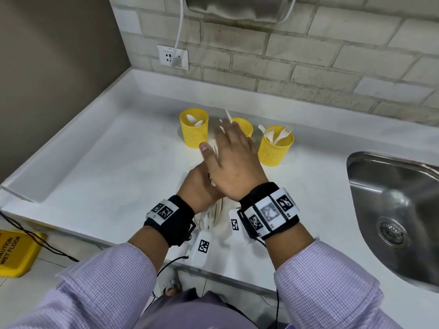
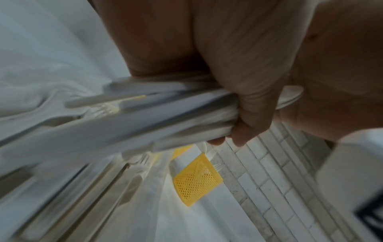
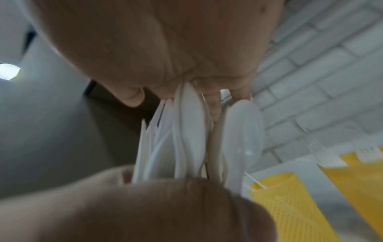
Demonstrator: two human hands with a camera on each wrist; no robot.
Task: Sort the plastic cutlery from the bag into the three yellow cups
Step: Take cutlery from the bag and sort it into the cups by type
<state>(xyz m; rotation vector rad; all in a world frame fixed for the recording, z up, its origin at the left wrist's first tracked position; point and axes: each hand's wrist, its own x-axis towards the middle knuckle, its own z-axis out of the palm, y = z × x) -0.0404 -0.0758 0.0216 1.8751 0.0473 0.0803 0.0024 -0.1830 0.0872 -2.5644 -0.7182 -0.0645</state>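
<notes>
Three yellow mesh cups stand in a row on the white counter (image 1: 107,162). The left cup (image 1: 194,129) holds spoons, the middle cup (image 1: 245,127) a knife, the right cup (image 1: 275,148) forks. My left hand (image 1: 202,186) grips an upright bundle of white cutlery (image 2: 165,106) just in front of the cups. My right hand (image 1: 228,153) lies over the bundle's top with its fingers stretched out, touching the spoon and knife tips (image 3: 188,124). The clear bag (image 1: 213,217) with more cutlery lies under my wrists, mostly hidden.
A steel sink (image 1: 399,210) is sunk into the counter at the right. Behind the cups rises a brick wall with a socket (image 1: 173,57) and a cable. On the floor at the left lies a yellow wet-floor sign (image 1: 16,252).
</notes>
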